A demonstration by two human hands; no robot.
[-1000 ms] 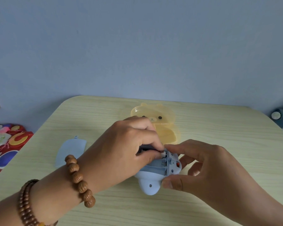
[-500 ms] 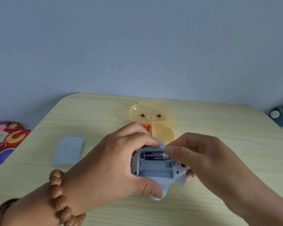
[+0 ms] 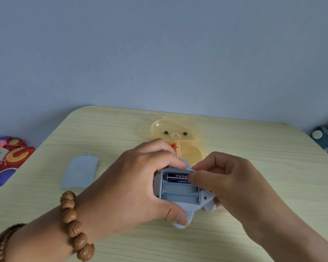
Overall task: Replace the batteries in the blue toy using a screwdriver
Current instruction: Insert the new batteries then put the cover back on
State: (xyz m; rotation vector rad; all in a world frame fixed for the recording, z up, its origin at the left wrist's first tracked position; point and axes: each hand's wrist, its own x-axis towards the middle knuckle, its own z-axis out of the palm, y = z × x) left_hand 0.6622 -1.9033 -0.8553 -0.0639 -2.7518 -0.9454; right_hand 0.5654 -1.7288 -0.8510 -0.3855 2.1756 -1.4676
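Right hand [image 3: 231, 180] pinches right end of dark battery [image 3: 176, 177] lying crosswise in blue toy [image 3: 180, 196]; my left hand [image 3: 133, 186] grips toy.

The left hand [image 3: 133, 186] and right hand [image 3: 225, 182] were bare. Behind the left grip, a bracelet [image 3: 72, 224] of large ridged brown beads circled the wrist; a smaller-beaded strand [image 3: 0, 244] lay farther back.

orange battery [image 3: 176, 150], part hidden (behind left hand [image 3: 133, 186])

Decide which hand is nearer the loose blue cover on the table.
Left. The left hand grips the blue toy just right of the cover; the right hand lies beyond the toy.
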